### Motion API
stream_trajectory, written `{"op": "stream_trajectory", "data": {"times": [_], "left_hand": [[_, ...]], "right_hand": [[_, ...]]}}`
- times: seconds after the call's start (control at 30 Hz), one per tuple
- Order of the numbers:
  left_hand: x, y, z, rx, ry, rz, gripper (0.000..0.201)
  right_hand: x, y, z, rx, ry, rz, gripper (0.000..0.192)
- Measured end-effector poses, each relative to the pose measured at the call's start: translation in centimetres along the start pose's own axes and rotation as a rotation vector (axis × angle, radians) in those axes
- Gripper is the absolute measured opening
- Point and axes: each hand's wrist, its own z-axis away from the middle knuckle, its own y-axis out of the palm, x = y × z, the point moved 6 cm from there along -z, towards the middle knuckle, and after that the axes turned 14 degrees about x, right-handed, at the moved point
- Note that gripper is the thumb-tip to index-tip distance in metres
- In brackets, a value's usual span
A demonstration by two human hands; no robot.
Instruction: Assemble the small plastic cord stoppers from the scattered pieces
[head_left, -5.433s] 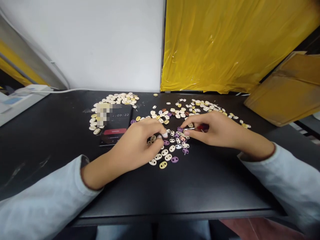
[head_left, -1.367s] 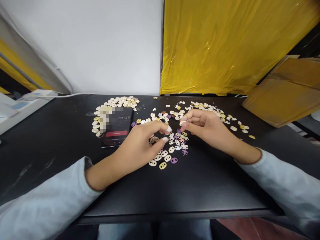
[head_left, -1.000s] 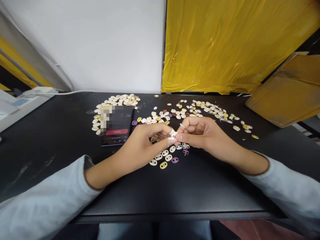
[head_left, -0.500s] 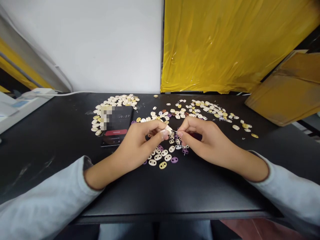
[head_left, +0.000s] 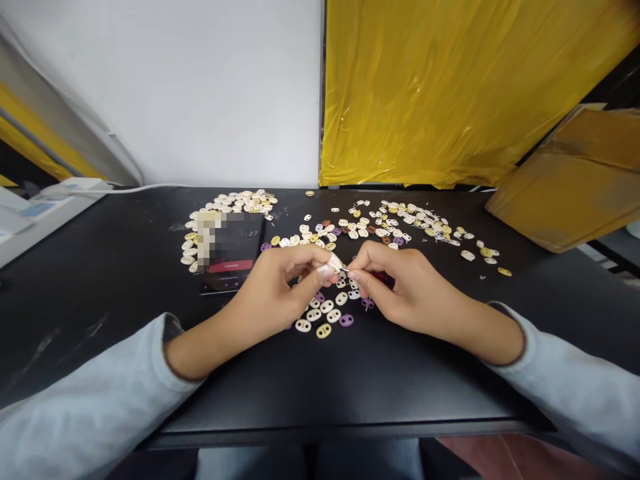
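My left hand (head_left: 290, 287) pinches a small cream-white plastic piece (head_left: 337, 264) between thumb and fingers, above the middle of the black table. Facing it, my right hand (head_left: 385, 283) grips a thin metal pin (head_left: 345, 270) with thumb and forefinger. The pin's end meets the white piece; how deep it goes in is too small to tell. Just below the hands lie loose two-hole oval pieces (head_left: 327, 307) in cream, among them a yellow one (head_left: 323, 331) and a purple one (head_left: 346, 320). Some are hidden behind my fingers.
A phone (head_left: 233, 253) lies left of my hands, beside a curved heap of cream pieces (head_left: 245, 199). More pieces (head_left: 415, 215) are scattered at the back right. A cardboard box (head_left: 565, 180) stands at the right, a white power strip (head_left: 50, 213) at the left.
My right hand has come closer to my left, and less of the pin shows between them. The view has shifted slightly; the loose pieces look unmoved.
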Motion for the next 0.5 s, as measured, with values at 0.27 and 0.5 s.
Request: {"op": "stream_trajectory", "data": {"times": [0.27,0.5], "left_hand": [[-1.4,0.4,0.3,0.041,0.113,-0.402,0.018],[-0.9,-0.4,0.4,-0.108,0.057,-0.169,0.011]], "right_hand": [[0.5,-0.1,0.1,0.055,0.056,0.310,0.011],[0.3,0.3,-0.2,-0.081,-0.027,-0.085,0.007]]}}
